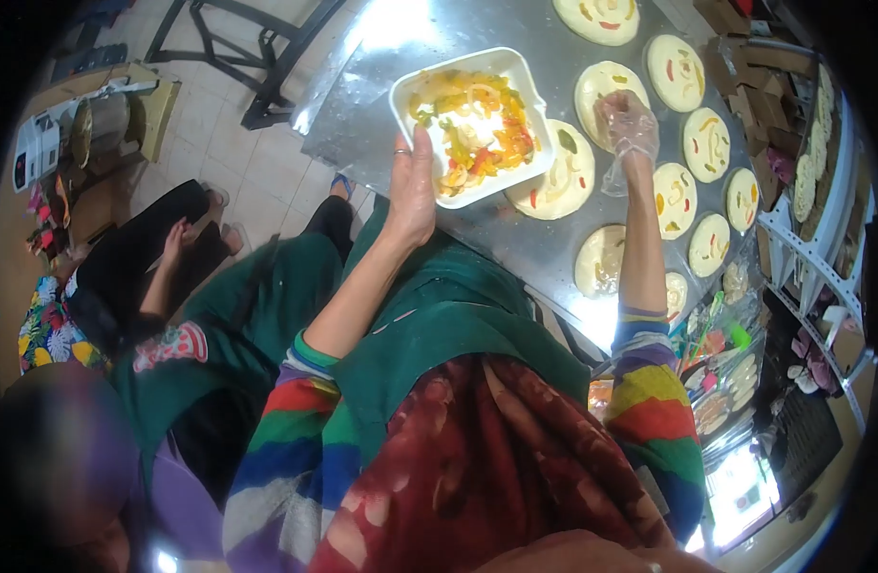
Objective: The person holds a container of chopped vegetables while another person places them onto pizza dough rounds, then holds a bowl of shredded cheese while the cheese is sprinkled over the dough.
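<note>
My left hand (413, 191) grips the near left edge of a white square bowl (398, 100), thumb over the rim. Chopped yellow, green and red peppers (496, 105) lie inside it, with the white bottom showing in the middle. My right hand (627, 129), in a clear plastic glove, is over a round pale dough disc (601, 81). Its fingers are bunched together and pointed down at the disc; whatever they pinch is hidden. Just below the bowl's right side sits another dough disc (553, 196) with pepper pieces on it, partly covered by the bowl.
Several more topped dough rounds (676, 74) lie on the shiny metal table (362, 134). Along the right stands a white metal rack (811, 248). A co-worker in a green apron (257, 286) is close on my left. A white scale (38, 151) is at the far left.
</note>
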`<state>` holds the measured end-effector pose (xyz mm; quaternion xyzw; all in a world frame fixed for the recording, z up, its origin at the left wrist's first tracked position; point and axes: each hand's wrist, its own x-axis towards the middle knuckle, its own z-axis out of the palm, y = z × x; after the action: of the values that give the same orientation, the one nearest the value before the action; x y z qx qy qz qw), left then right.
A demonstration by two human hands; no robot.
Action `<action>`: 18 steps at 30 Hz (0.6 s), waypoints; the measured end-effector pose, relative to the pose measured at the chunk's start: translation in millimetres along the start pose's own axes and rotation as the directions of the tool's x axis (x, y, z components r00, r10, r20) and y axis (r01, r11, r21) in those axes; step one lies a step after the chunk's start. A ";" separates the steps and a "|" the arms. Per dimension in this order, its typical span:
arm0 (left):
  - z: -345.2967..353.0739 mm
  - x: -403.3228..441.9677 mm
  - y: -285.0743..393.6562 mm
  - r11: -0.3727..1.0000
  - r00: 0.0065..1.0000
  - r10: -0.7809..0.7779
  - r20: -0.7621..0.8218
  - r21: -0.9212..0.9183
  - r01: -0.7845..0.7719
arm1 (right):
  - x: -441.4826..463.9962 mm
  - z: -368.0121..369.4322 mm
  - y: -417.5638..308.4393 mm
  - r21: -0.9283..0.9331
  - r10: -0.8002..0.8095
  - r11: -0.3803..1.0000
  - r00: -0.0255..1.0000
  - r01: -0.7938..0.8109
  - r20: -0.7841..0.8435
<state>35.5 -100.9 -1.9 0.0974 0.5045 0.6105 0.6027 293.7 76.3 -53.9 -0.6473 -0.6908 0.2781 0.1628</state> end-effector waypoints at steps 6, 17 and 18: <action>-2.1 0.6 -3.8 1.000 1.000 0.021 -0.004 -0.021 -0.021 | -2.6 -15.7 -9.6 -0.255 -0.055 0.964 0.996 0.073 0.076; 8.6 17.3 -31.4 0.898 0.986 0.149 -0.069 0.426 -0.106 | -69.3 -13.1 -140.9 -0.004 -0.344 0.922 0.823 0.388 0.452; 7.3 23.5 -48.2 0.921 0.978 0.209 -0.013 0.338 -0.192 | -63.9 27.6 -82.7 0.009 -0.602 0.784 0.756 0.621 0.258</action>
<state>65.6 -89.0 -45.3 0.2347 0.6026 0.5765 0.4994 218.1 8.0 -17.9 -0.3521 -0.8891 0.2609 0.1322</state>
